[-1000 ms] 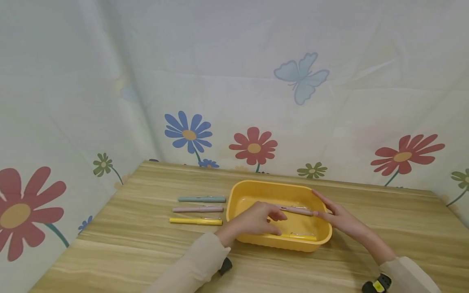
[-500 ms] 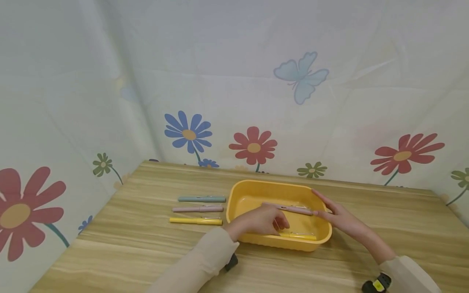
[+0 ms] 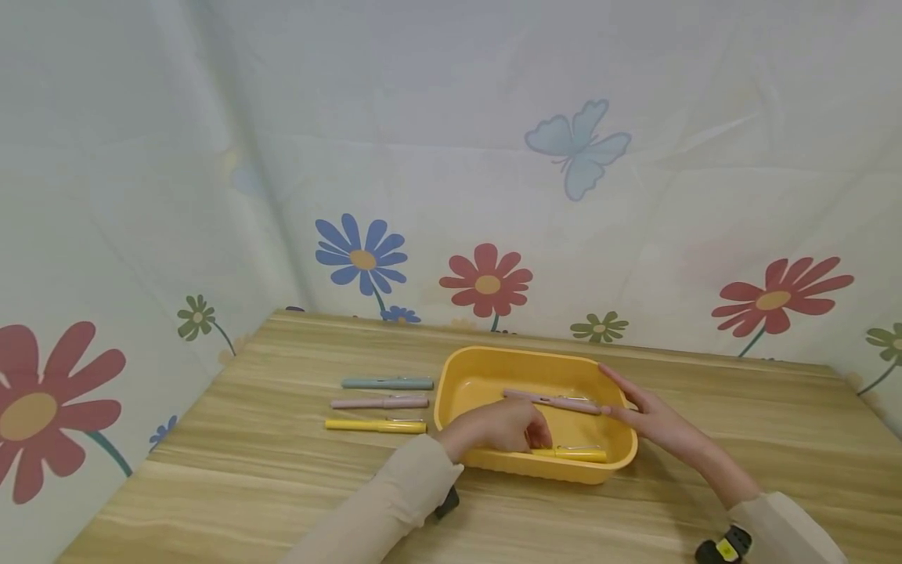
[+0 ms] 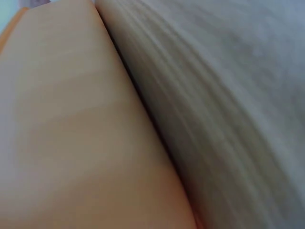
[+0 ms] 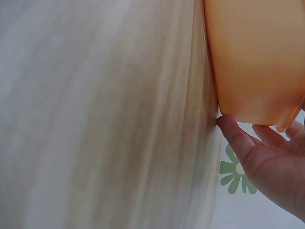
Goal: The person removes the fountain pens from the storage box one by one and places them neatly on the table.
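A yellow plastic basin [image 3: 521, 468] stands on the table with two capped pens inside. My left hand [image 3: 496, 425] reaches over its near left side, fingers curled down and pinching the left end of a yellow pen [image 3: 579, 453]; that end is hidden by the hand. A pale purple pen [image 3: 564, 403] lies slantwise further back in the basin. On the basin's right end, my right hand [image 3: 658, 423] holds the rim, thumb at the edge and fingers along the outer wall. The right wrist view has these fingers [image 5: 238, 138] against the basin's wall [image 5: 257, 67].
Left of the basin, a teal pen [image 3: 387, 384], a second pale purple pen [image 3: 380, 403] and a second yellow pen [image 3: 376, 425] lie in parallel on the wood-grain table [image 3: 232, 454]. A flower-printed curtain [image 3: 437, 157] hangs behind the table.
My left hand has lowered into the basin towards the near wall, and its fingers have closed at the yellow pen, uncovering the purple pen's left end. The right hand stays at the rim.
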`<state>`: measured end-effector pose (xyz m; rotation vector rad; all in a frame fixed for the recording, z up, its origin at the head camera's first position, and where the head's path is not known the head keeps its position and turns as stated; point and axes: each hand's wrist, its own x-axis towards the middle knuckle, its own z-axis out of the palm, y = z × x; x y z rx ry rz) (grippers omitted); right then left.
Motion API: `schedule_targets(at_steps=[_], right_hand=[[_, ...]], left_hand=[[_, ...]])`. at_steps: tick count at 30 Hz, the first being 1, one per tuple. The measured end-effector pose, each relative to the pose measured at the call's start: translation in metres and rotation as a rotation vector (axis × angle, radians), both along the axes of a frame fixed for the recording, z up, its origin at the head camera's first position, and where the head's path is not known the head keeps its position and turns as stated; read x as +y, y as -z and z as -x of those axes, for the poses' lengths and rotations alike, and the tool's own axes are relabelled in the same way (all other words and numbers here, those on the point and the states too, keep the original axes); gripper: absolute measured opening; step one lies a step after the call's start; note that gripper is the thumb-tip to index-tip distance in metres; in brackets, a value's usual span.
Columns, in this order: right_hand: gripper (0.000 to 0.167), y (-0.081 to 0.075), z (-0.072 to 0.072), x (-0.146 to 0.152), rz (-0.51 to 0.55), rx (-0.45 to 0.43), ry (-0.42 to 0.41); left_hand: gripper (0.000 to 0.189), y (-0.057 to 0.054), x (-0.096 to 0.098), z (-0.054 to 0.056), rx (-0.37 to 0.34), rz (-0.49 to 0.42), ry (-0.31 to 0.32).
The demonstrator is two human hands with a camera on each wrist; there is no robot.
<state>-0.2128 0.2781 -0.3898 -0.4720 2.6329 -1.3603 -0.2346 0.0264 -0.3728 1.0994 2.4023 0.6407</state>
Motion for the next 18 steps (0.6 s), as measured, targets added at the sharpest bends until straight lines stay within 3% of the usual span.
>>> schedule_targets(at_steps=[11, 18], right_hand=[[0.063, 0.0012, 0.0004, 0.0009, 0.019, -0.007, -0.012], [0.063, 0.0019, 0.0014, 0.0016, 0.020, -0.001, -0.019]], left_hand=[[0.013, 0.0037, -0.0028, 0.0023, -0.022, -0.016, -0.007], [0.017, 0.0029, -0.0048, 0.0012, 0.039, 0.021, -0.040]])
